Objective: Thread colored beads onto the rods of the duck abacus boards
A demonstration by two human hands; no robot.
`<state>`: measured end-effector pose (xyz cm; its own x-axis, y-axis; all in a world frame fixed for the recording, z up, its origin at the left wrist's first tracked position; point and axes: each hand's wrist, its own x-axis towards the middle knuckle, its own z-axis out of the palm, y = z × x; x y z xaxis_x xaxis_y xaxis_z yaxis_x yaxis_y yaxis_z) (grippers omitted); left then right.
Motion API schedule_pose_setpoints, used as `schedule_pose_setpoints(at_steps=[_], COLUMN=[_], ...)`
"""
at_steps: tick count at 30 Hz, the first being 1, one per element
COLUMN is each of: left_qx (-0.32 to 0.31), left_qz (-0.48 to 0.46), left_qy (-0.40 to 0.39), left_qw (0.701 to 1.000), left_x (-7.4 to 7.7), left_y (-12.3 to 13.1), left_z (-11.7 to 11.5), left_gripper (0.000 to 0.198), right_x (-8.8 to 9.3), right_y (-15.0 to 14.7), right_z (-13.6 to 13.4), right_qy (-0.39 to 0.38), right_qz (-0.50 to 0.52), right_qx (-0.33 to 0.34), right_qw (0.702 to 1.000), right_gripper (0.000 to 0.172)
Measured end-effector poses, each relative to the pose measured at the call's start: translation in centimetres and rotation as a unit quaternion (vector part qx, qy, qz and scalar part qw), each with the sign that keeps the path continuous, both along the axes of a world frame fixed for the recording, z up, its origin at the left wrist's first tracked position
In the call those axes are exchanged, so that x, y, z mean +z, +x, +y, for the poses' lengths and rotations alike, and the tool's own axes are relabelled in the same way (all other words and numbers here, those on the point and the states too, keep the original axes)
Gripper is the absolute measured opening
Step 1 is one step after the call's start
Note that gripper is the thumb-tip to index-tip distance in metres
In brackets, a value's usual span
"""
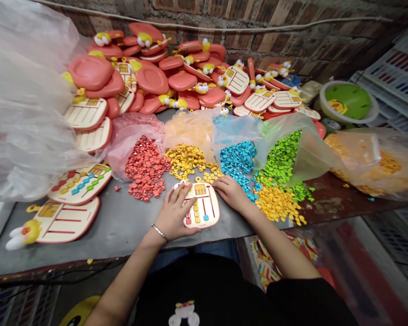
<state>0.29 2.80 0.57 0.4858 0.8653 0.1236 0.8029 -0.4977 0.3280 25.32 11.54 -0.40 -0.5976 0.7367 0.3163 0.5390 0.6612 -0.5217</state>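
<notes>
A cream toy board (211, 206) with red edging and slots lies on the grey table in front of me. Red and yellow pieces sit in its left slots, and one blue piece (206, 218) in another. My left hand (172, 215) grips the board's left side, fingers spread over its face and thumb along the lower edge. At the upper right edge is my right hand (231, 192), fingers bent together; whatever is between the fingertips is hidden. Small loose pieces spill close by: red (146, 167), yellow (187, 160), blue (238, 158), green (282, 158) and more yellow (279, 203).
Two similar boards (68, 222) lie at left, the upper one filled with coloured pieces. Many red-backed boards (153, 81) are heaped against the brick wall. A large clear plastic bag (30, 104) bulges at left. A bag of yellow pieces (377, 163) and a bowl (370, 113) stand right.
</notes>
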Motion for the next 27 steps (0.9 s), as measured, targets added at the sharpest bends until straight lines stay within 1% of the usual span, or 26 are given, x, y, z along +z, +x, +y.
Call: schedule_pose_setpoints(at_steps=[1,3,6,8,10,11,13,16,19,24,27], left_qx=[0.0,0.0,0.0,-0.001,0.0,0.0,0.0,-0.001,0.001,0.004,0.002], left_qz=[-0.001,-0.003,-0.005,-0.005,-0.004,-0.002,0.001,0.005,0.006,0.001,-0.001], left_qy=[-0.001,-0.004,-0.007,-0.008,-0.006,-0.005,-0.004,-0.003,-0.003,-0.006,-0.005], left_qw=[1.0,1.0,1.0,1.0,1.0,1.0,1.0,1.0,1.0,1.0,1.0], left_x=[0.0,0.0,0.0,0.0,0.0,-0.1,-0.1,-0.1,-0.1,-0.2,-0.3], left_y=[0.0,0.0,0.0,0.0,0.0,0.0,-0.1,-0.1,0.0,0.0,0.0], left_z=[0.0,0.0,0.0,0.0,0.0,0.0,0.0,-0.1,-0.1,0.0,0.0], left_gripper=[0.078,0.078,0.078,0.078,0.078,0.078,0.079,0.079,0.079,0.081,0.081], right_x=[0.0,0.2,0.8,1.0,1.0,1.0,0.8,0.4,0.1,0.0,0.1], right_y=[-0.1,-0.2,-0.5,-1.0,-1.7,-2.1,-2.7,-3.3,-3.4,-3.1,-3.0], right_z=[0.1,0.1,0.3,0.7,1.1,1.3,1.4,1.0,0.1,-1.9,-3.3], right_qy=[-0.004,-0.028,-0.112,-0.163,-0.175,-0.164,-0.122,-0.085,-0.077,0.004,0.007], right_qz=[0.005,0.047,0.116,0.108,0.07,0.052,0.038,0.054,0.065,0.013,0.01], right_qx=[-0.007,-0.035,-0.058,-0.044,-0.027,-0.028,-0.051,-0.073,-0.06,-0.048,-0.046], right_qw=[1.0,0.998,0.985,0.98,0.982,0.985,0.99,0.992,0.993,0.999,0.999], right_gripper=[0.016,0.015,0.011,0.008,0.006,0.006,0.006,0.008,0.014,0.017,0.018])
